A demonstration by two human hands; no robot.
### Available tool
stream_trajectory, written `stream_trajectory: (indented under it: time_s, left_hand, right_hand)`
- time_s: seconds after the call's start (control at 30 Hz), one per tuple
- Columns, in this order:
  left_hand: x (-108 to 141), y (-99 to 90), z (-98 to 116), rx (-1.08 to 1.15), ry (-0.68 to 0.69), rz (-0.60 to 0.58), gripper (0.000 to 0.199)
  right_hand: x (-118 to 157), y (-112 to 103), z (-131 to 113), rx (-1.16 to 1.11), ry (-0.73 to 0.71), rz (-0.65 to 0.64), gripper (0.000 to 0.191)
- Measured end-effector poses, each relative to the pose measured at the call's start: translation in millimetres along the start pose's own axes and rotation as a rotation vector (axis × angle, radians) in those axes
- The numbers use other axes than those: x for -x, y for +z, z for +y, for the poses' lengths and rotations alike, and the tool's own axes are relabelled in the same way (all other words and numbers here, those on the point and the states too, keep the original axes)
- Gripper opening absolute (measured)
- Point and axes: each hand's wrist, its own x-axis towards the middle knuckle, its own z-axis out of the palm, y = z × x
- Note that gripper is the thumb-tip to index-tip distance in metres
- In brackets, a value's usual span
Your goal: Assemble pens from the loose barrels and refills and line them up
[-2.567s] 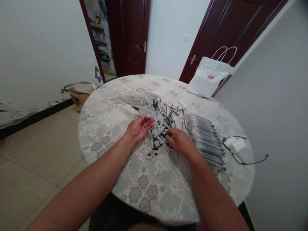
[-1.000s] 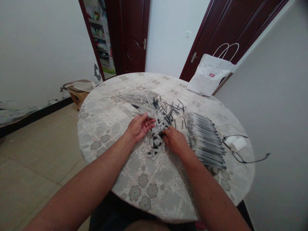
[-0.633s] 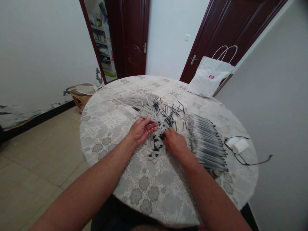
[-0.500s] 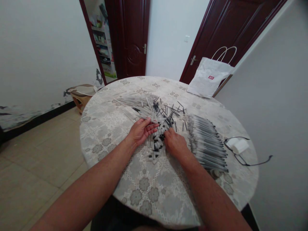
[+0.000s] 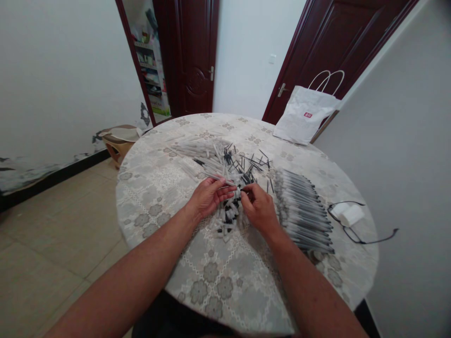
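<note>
My left hand is over the middle of the table, its thumb and fingers closed on a whitish pen barrel that points right. Close by, my right hand is closed in a pinch, fingertips almost meeting the barrel's end. A small dark and whitish piece seems to be between those fingertips, too small to name. Beneath both hands lies a heap of short black and translucent pen parts. Beyond my left hand are loose whitish barrels; thin black refills lie scattered past my right hand.
Rows of assembled-looking pens lie right of my right arm. Eyeglasses and a white object rest near the right edge. A white paper bag stands at the back of the round table with a patterned cloth.
My right hand has lifted from the heap of small parts and come up beside the end of the barrel. My left hand has shifted slightly right, still holding the barrel.
</note>
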Motion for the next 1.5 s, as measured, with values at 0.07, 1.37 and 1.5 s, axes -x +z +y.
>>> stream_trajectory:
  time_s: [0.07, 1.37, 1.5]
  left_hand:
    - [1.8, 2.3, -1.1, -0.003, -0.009, -0.021, 0.029]
    - [6.0, 7.1, -1.7, -0.107, 0.03, -0.055, 0.031]
    - [5.5, 5.8, -1.7, -0.108, 0.036, -0.063, 0.03]
  right_hand:
    - [0.5, 2.0, -2.5, -0.158, 0.061, 0.071, 0.017]
    - [0.7, 7.7, 0.5, -0.343, 0.121, 0.098, 0.022]
    - [1.0, 9.6, 2.9, -0.374, 0.143, 0.088, 0.024]
